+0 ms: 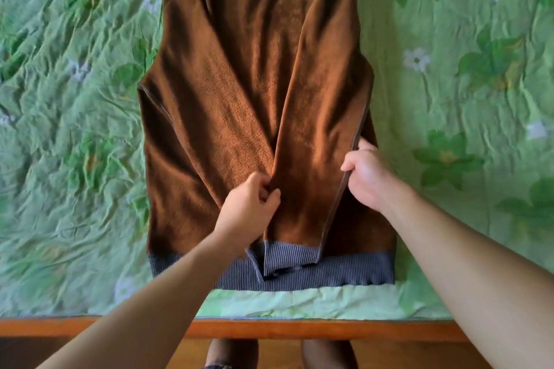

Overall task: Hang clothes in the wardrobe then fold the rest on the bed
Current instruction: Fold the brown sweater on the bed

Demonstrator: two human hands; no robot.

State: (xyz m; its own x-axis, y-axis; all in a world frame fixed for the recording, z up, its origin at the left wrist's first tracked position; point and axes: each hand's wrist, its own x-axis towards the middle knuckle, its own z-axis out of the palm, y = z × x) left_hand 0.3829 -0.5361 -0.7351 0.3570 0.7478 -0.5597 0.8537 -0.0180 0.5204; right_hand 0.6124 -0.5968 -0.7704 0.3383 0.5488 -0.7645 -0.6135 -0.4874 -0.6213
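Head view: the wardrobe is out of sight, so whether the hanging part is done cannot be told. The folding part looks to be under way. A brown sweater (239, 69) lies flat on the bed (449, 99), stretching away from both grips, with its grey hem (344, 274) on the near side of them. One sleeve (311, 129) lies between the two grips, running down the body, and its cuff (290, 260) rests just nearer than the grips, on the hem. The other sleeve seems to cross under it from the far left. Judging by this, the sleeves are nearly in place, while folding the body over is not yet done. No other clothes show.

The left grip (250, 204) is closed, its fingers curled and pinching the sleeve's inner edge. The right grip (364, 177) is closed too, thumb on top, holding the sleeve's outer edge slightly lifted off the body.
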